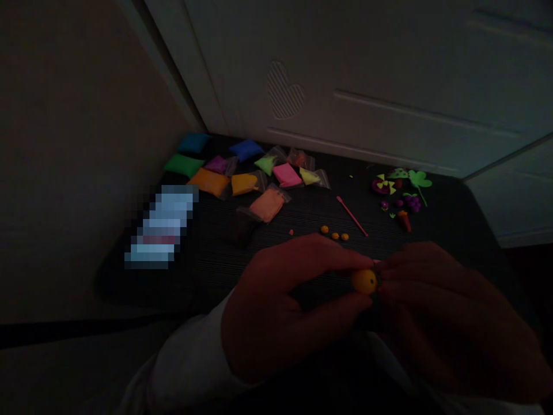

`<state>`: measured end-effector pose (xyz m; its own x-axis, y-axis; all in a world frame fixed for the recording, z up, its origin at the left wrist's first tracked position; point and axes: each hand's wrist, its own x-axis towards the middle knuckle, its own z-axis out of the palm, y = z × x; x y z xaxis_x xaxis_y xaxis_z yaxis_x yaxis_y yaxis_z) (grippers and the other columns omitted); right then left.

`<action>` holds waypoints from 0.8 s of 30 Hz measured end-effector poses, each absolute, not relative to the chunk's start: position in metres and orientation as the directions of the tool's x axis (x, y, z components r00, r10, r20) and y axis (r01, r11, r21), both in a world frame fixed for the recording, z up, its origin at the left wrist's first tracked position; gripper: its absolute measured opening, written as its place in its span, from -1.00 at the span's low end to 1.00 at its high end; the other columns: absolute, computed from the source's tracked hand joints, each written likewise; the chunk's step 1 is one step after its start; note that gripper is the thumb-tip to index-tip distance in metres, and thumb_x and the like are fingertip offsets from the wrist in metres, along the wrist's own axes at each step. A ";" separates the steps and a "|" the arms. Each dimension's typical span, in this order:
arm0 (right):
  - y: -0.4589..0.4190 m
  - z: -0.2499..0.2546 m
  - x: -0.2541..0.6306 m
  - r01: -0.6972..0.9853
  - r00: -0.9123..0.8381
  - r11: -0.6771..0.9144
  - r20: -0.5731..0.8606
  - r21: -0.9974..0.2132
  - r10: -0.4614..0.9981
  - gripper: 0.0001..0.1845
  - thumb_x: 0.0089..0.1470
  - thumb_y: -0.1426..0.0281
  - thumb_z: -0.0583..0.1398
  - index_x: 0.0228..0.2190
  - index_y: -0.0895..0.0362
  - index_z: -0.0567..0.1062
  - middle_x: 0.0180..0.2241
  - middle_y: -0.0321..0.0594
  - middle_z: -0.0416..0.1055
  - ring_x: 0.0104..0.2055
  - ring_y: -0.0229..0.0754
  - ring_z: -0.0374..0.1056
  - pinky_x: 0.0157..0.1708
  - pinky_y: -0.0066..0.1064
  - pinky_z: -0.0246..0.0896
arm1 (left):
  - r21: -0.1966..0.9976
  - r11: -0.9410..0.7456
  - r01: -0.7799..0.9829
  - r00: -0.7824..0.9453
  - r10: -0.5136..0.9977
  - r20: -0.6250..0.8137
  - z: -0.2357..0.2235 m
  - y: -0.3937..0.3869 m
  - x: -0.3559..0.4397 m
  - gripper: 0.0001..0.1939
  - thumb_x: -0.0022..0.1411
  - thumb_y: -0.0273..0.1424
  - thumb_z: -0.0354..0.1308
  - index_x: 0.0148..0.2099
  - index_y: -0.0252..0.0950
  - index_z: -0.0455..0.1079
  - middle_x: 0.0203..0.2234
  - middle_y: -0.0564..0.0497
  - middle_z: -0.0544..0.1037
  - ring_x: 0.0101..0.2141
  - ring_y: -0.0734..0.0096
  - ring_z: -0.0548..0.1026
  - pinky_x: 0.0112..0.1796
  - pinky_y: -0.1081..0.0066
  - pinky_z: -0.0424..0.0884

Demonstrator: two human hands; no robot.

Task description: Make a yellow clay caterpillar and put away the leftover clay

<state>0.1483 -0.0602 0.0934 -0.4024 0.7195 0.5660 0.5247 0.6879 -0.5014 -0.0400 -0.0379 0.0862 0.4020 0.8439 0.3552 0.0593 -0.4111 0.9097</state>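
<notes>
A yellow ball of modelling clay (364,281) sits between my two hands, low in the head view. My left hand (285,305) pinches it from the left with thumb and forefinger. My right hand (440,311) grips it from the right, its fingers covering that side. A speck of pink shows just above the ball, too small to identify. Three small orange-yellow clay discs (334,233) lie on the dark table (276,271) just beyond my left fingers.
Several plastic bags of coloured clay (246,178) lie at the table's far left. A pink stick tool (351,215) lies beyond the discs. Small clay shapes (400,193) sit at far right. A pixelated object (159,227) rests at left. A white panelled door (345,75) stands behind.
</notes>
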 end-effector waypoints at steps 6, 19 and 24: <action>-0.060 0.093 0.149 0.523 -0.392 0.691 0.579 -0.499 0.715 -0.70 -0.13 0.55 0.23 -0.27 0.07 0.43 -0.36 -0.20 0.48 -0.30 -0.16 0.40 -0.32 -0.25 0.35 | 0.911 -0.407 0.071 0.414 0.843 0.344 0.086 -0.035 -0.040 -0.75 0.00 -0.46 0.21 -0.20 -0.18 0.44 -0.35 0.08 0.56 -0.35 0.42 0.49 -0.28 0.45 0.44; -0.060 0.093 0.151 0.530 -0.421 0.695 0.561 -0.486 0.713 -0.70 -0.12 0.57 0.21 -0.26 0.11 0.42 -0.34 -0.20 0.46 -0.28 -0.18 0.38 -0.30 -0.27 0.35 | 0.881 -0.461 0.107 0.423 0.823 0.380 0.085 -0.036 -0.039 -0.74 -0.01 -0.49 0.23 -0.19 -0.30 0.42 -0.33 0.08 0.55 -0.31 0.56 0.48 -0.24 0.62 0.40; -0.060 0.093 0.150 0.527 -0.434 0.704 0.562 -0.476 0.704 -0.70 -0.11 0.59 0.21 -0.26 0.13 0.41 -0.33 -0.19 0.46 -0.27 -0.19 0.38 -0.30 -0.28 0.34 | 0.855 -0.506 0.116 0.404 0.810 0.425 0.085 -0.035 -0.039 -0.76 -0.02 -0.49 0.23 -0.21 -0.34 0.43 -0.35 0.06 0.57 -0.30 0.57 0.48 -0.22 0.65 0.39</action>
